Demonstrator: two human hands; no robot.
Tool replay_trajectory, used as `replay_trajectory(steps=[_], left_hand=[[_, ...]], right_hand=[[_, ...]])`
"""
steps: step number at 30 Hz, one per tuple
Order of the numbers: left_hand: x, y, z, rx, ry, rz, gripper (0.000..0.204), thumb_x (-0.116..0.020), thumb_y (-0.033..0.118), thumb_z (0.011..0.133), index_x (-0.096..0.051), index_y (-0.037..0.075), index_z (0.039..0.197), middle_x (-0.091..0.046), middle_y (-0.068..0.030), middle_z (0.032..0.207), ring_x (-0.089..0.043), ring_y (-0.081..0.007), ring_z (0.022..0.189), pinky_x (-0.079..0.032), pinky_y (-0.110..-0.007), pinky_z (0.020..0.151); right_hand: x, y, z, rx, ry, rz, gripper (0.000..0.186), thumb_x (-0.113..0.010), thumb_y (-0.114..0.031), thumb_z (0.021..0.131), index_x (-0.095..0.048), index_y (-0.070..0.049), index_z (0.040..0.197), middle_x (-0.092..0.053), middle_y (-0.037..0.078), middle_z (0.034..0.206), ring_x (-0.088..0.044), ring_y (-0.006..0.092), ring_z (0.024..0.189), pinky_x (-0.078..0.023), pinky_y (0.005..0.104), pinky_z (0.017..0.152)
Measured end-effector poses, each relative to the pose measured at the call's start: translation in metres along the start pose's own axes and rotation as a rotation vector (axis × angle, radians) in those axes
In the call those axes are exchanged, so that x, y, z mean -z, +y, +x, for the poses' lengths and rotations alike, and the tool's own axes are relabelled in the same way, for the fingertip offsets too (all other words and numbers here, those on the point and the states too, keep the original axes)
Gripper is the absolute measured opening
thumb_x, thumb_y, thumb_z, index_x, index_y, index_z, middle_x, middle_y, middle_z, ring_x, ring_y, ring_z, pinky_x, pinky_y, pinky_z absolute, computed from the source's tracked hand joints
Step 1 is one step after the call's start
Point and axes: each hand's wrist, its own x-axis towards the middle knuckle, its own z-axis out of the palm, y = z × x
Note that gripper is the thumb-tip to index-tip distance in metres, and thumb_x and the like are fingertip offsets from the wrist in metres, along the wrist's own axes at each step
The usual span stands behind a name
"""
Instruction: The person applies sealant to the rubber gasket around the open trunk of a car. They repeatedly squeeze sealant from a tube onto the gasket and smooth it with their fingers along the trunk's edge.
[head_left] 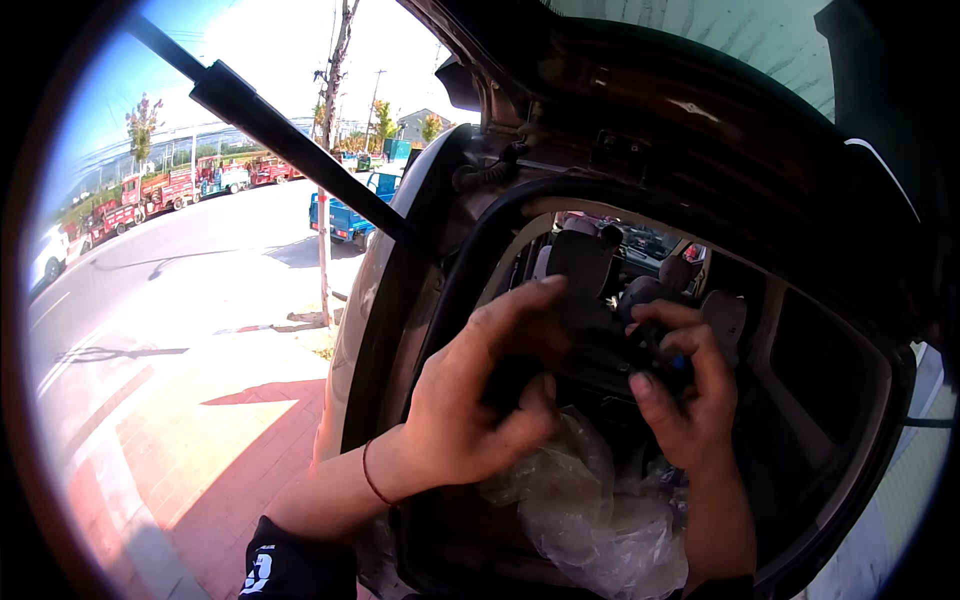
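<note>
My left hand (480, 390) is held up in the open rear of a vehicle, thumb and forefinger spread apart in a curve. Nothing clear shows between them; its other fingers are dark and partly blurred. To its right, my right hand (690, 400) has its fingers and thumb bent round a small black part with a blue spot (677, 361). Shadow and the fingers hide most of that part, so its kind cannot be made out. Below both hands lies a crumpled clear plastic bag (590, 505) in the cargo space.
The raised tailgate (680, 100) hangs overhead, with a black gas strut (300, 150) slanting across the upper left. Grey seats (580, 262) stand deeper inside. Outside at left are a paved walk (230, 450), a road, a blue truck (350, 215) and several parked red vehicles.
</note>
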Motion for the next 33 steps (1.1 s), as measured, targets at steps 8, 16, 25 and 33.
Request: replay_trajectory(steps=[8, 16, 25, 33], left_hand=[[0.035, -0.124, 0.156, 0.145, 0.302, 0.571, 0.052, -0.071, 0.028, 0.088, -0.053, 0.001, 0.128, -0.067, -0.0249, 0.116, -0.066, -0.0401, 0.108, -0.053, -0.045, 0.091], [-0.005, -0.155, 0.155, 0.115, 0.388, 0.436, 0.043, -0.073, 0.028, 0.086, -0.057, -0.002, 0.113, -0.067, -0.0254, 0.100, -0.064, -0.0437, 0.099, -0.051, -0.051, 0.086], [-0.004, -0.146, 0.130, 0.004, 0.484, 0.225, 0.042, -0.070, 0.014, 0.085, -0.052, 0.001, 0.121, -0.065, -0.0206, 0.102, -0.062, -0.0412, 0.099, -0.050, -0.050, 0.086], [0.000, -0.150, 0.136, -0.106, 0.455, 0.373, 0.045, -0.070, 0.017, 0.085, -0.056, 0.000, 0.124, -0.061, -0.0195, 0.109, -0.059, -0.0390, 0.105, -0.049, -0.049, 0.090]], right_hand=[[-0.016, 0.020, 0.170, -0.140, -0.052, 0.001, 0.048, -0.070, -0.048, 0.094, -0.065, -0.004, 0.109, -0.068, 0.007, 0.089, -0.066, 0.0150, 0.080, -0.051, 0.0301, 0.072], [-0.057, 0.010, 0.222, -0.104, -0.046, -0.893, 0.060, -0.061, -0.063, 0.092, -0.072, -0.004, 0.096, -0.072, 0.017, 0.084, -0.072, 0.0340, 0.082, -0.055, 0.0459, 0.071], [-0.073, -0.007, 0.246, -0.145, -0.114, -1.296, 0.063, -0.064, -0.062, 0.089, -0.073, 0.000, 0.087, -0.071, 0.023, 0.083, -0.071, 0.0399, 0.082, -0.057, 0.0479, 0.072], [-0.078, -0.013, 0.246, -0.213, -0.128, -1.291, 0.069, -0.057, -0.067, 0.092, -0.073, 0.000, 0.090, -0.072, 0.023, 0.085, -0.071, 0.0405, 0.084, -0.056, 0.0483, 0.074]])
